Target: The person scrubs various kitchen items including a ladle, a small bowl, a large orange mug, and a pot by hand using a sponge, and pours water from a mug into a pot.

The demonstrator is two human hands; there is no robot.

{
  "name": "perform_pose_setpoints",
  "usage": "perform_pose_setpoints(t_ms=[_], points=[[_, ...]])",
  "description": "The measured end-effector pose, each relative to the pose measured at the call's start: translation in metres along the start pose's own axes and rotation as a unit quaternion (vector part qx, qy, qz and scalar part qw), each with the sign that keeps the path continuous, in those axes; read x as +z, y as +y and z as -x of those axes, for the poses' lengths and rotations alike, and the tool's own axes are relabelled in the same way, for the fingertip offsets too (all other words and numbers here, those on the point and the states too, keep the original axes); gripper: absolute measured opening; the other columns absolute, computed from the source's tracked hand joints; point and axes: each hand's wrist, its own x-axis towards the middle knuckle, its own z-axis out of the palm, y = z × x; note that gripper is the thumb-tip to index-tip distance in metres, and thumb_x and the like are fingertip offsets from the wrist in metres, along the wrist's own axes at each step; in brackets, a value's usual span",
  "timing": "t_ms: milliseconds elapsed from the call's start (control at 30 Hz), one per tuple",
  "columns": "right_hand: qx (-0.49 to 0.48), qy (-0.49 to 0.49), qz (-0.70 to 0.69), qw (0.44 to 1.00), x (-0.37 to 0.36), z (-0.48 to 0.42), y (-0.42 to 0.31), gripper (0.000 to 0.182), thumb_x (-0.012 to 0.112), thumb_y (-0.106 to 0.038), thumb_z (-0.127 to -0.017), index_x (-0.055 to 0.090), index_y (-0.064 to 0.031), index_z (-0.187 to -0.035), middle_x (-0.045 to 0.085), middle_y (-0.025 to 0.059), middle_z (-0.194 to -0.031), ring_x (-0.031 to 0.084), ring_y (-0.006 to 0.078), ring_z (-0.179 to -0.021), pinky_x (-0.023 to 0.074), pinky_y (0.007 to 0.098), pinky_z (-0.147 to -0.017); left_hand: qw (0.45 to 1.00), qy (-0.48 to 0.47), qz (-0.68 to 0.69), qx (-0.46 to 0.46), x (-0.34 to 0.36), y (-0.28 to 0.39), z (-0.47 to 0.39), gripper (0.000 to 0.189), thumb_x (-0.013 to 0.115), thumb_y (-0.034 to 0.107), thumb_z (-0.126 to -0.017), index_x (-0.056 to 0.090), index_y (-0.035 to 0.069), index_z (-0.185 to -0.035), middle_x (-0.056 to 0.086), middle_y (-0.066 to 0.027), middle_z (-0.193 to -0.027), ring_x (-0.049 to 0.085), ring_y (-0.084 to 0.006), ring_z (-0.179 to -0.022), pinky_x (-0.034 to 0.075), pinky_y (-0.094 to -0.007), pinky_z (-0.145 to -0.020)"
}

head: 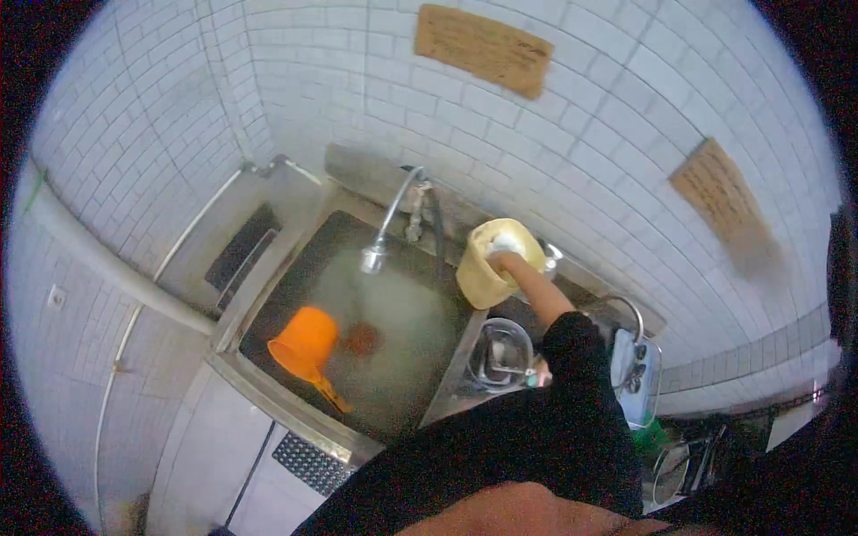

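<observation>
My right hand point(506, 262) reaches into a cream-yellow plastic container point(487, 281) at the sink's edge, beside a white item point(507, 244) inside it. The fingertips are hidden, so the grip is unclear. My left hand point(543, 373) is mostly hidden by the black sleeve. It is at the rim of a clear round container point(499, 352), near a small green part point(531, 378); whether it holds either is unclear. An orange plastic dipper point(307, 342) lies in the cloudy water of the metal sink point(268, 392), its handle towards me. Near it is a blurred reddish-brown thing point(362, 340).
A faucet point(374, 258) hangs over the sink. A second curved faucet point(631, 311) and a light-blue tray point(630, 382) are at the right. Cookware point(671, 472) stands at the lower right. A pipe point(124, 264) runs along the left. Cardboard signs point(484, 48) bear writing.
</observation>
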Motion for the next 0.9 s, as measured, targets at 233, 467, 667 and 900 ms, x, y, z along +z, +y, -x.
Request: perform_pose_setpoints(t_ms=[233,467,667,900], points=[[-0.067,0.039,0.009,0.997,0.012,-0.005,0.031,0.034,0.052,-0.024,-0.072,0.056,-0.0002,-0.095,0.056,0.0170,-0.095,0.050,0.0289,-0.081,0.0407,0.0376,-0.073,1.000,0.027,0.005,-0.007,-0.001,0.004,0.005,0.037,0.053,-0.001,-0.068,0.056,0.000,-0.105,0.060,-0.0098,-0.099,0.054,-0.0184,-0.094,0.040,-0.0293,-0.086],[-0.066,0.296,-0.037,0.952,-0.068,0.130,-0.007,0.038,0.055,-0.023,-0.070,0.053,-0.0010,-0.101,0.051,0.0171,-0.106,0.047,0.0318,-0.096,0.0374,0.0396,-0.083,0.992,0.117,-0.043,0.027,0.016,0.006,0.030,0.036,0.055,0.001,-0.069,0.056,0.000,-0.105,0.060,-0.0103,-0.099,0.055,-0.0198,-0.095,0.040,-0.0298,-0.086],[-0.128,0.282,-0.274,0.911,-0.024,0.360,-0.062,0.034,0.065,-0.019,-0.062,0.055,-0.0064,-0.091,0.054,0.0165,-0.098,0.052,0.0307,-0.093,0.0410,0.0389,-0.080,0.984,0.176,0.018,0.012,0.045,0.041,0.081,0.045,0.048,-0.006,-0.063,0.054,-0.001,-0.107,0.059,-0.0102,-0.100,0.055,-0.0198,-0.095,0.040,-0.0291,-0.085],[-0.229,0.058,-0.114,0.965,0.166,0.418,-0.132,0.024,0.052,-0.020,-0.071,0.057,0.0002,-0.085,0.058,0.0185,-0.086,0.057,0.0316,-0.080,0.0425,0.0400,-0.074,0.960,0.268,0.065,0.049,0.057,-0.032,0.133,0.051,0.043,-0.009,-0.060,0.054,0.002,-0.109,0.059,-0.0098,-0.099,0.055,-0.0182,-0.094,0.040,-0.0267,-0.083]])
